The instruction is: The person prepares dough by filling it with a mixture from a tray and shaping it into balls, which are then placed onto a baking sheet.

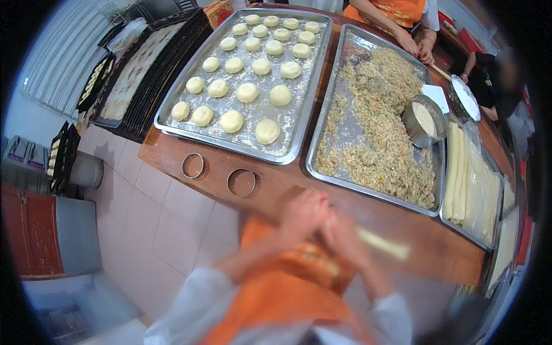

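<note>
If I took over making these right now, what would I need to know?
Left hand and right hand: pressed together over the table edge, blurred, working a pale strip of dough that sticks out to the right.
Filling tray: crumbly filling, with a small metal bowl resting on it.
Dough logs: on the tray at far right.
Done: nineteen round pieces on the tray ahead to the left.
Left: plenty of filling and dough. Two ring moulds sit on the table.

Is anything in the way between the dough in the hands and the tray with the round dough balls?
Nothing tall. The hands hold a dough strip near the table's edge; only a flat metal ring lies on bare wood before the tray.
</note>
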The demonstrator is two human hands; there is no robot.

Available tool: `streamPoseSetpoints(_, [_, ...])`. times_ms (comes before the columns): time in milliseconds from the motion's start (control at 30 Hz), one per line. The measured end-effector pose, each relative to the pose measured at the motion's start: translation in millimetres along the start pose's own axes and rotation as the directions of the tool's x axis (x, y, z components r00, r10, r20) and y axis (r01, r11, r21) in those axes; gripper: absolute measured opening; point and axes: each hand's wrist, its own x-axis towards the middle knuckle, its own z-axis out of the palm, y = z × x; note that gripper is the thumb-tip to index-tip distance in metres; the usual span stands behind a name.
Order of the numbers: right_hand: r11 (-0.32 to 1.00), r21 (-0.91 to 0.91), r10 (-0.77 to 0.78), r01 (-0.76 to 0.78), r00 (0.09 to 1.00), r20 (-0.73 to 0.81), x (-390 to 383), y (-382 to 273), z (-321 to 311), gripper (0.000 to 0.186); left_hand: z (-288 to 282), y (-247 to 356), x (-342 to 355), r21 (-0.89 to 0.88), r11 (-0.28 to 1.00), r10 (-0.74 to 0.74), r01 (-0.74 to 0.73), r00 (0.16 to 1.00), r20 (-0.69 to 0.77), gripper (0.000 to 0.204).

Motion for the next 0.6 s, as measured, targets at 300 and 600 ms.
streamPoseSetpoints(300, [0.921, -0.37, -0.124, 0.122, 0.992, 0.019, -4, -13, -37, 0.048, -46, -33, -5, 0.31, 0.924, 0.027, -0.224, 0.847, 0.531, 0.038])
streamPoseSetpoints(600, [0.993, -0.069, -0.106, 0.096, 0.982, -0.158, 21, -26, -47, 0.024, -50, -29, 4, 0.233, 0.949, 0.005, -0.213, 0.749, 0.663, 0.062])
